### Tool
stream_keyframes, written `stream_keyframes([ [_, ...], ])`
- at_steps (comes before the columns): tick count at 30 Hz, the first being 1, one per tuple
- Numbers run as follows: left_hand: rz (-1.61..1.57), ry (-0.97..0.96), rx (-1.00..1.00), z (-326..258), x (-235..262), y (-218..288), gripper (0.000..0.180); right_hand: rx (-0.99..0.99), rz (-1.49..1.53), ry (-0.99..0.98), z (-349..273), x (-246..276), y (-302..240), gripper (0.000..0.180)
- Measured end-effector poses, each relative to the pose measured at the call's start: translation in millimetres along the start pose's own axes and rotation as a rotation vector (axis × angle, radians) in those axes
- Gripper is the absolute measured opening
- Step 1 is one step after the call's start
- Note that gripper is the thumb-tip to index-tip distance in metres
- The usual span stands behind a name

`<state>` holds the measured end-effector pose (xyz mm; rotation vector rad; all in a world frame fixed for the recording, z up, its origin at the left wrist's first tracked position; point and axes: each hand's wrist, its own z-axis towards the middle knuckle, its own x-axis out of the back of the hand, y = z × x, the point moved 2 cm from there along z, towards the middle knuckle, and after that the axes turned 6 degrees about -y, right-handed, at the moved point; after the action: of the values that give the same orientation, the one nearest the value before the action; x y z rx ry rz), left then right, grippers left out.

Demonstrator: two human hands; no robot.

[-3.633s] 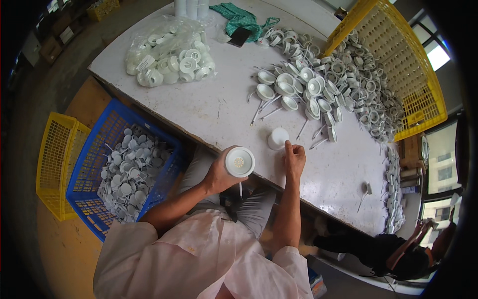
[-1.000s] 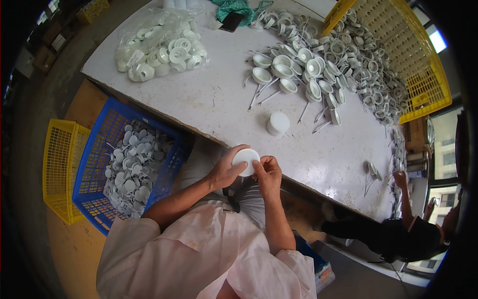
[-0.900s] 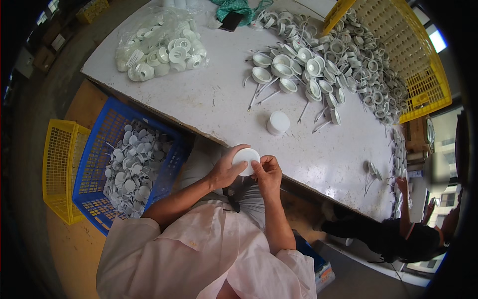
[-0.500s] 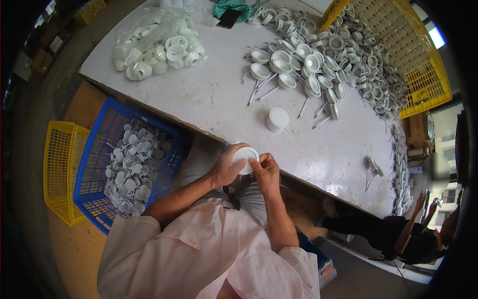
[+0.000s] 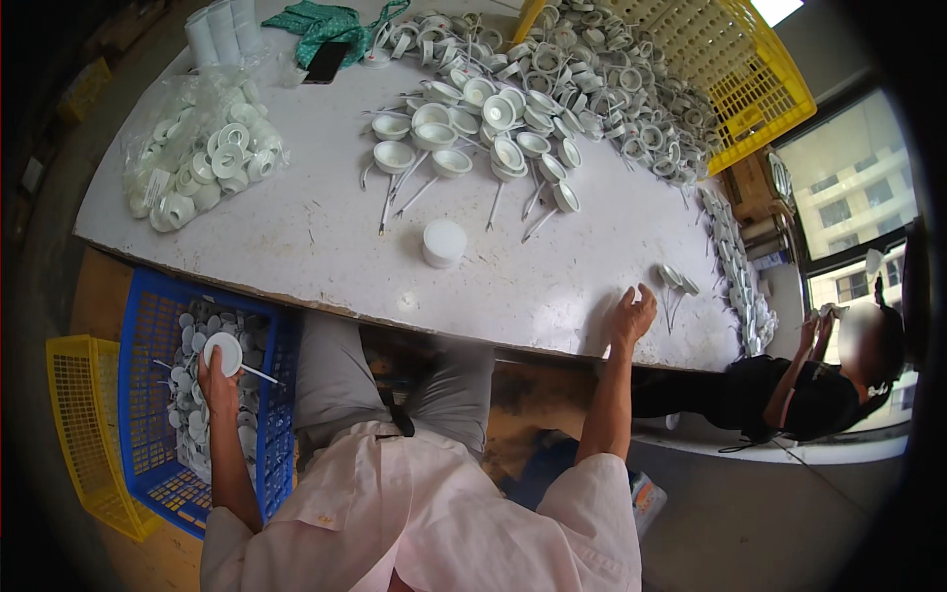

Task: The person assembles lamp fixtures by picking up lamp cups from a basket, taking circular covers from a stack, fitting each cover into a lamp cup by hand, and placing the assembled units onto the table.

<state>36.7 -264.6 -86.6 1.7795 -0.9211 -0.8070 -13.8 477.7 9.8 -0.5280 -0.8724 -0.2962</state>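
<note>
- Over the blue crate at near left, left hand was clamped on a white round cap with a thin pin; half a second earlier both hands held it together at the desk edge.
- Right hand had split off, now lying open and empty on the desk at right, near a few loose pinned pieces.
- Assembled piece looked ready for the crate's pile; white cylinder stayed mid-desk.

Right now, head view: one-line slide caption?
Left hand holds a round white cap over the blue crate; right hand rests on the white table.
</note>
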Motion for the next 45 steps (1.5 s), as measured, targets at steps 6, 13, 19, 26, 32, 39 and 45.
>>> stream_keyframes([
  [6,0.013,0.355,0.273,40,165,-74,0.056,-0.479,-0.224,-0.311,40,4,109,0.044],
  [13,0.068,0.506,0.295,27,249,-98,0.054,-0.464,-0.296,-0.346,35,9,80,0.032],
  [19,0.071,0.497,0.297,45,254,-114,0.053,-0.279,-0.269,-0.356,12,19,50,0.021],
  [26,0.464,0.287,0.239,53,166,-118,0.04,-0.005,0.22,-0.264,-53,22,-34,0.015],
  [32,0.089,-0.685,0.035,-66,-114,-2,0.035,0.085,0.835,-0.647,-143,31,-174,0.013],
  [39,-0.011,-0.928,-0.181,-97,-239,29,0.078,0.275,1.024,-0.976,-217,43,-254,0.009],
  [45,0.153,-0.763,-0.327,-99,-224,37,0.079,0.422,0.972,-1.109,-212,49,-272,0.013],
])
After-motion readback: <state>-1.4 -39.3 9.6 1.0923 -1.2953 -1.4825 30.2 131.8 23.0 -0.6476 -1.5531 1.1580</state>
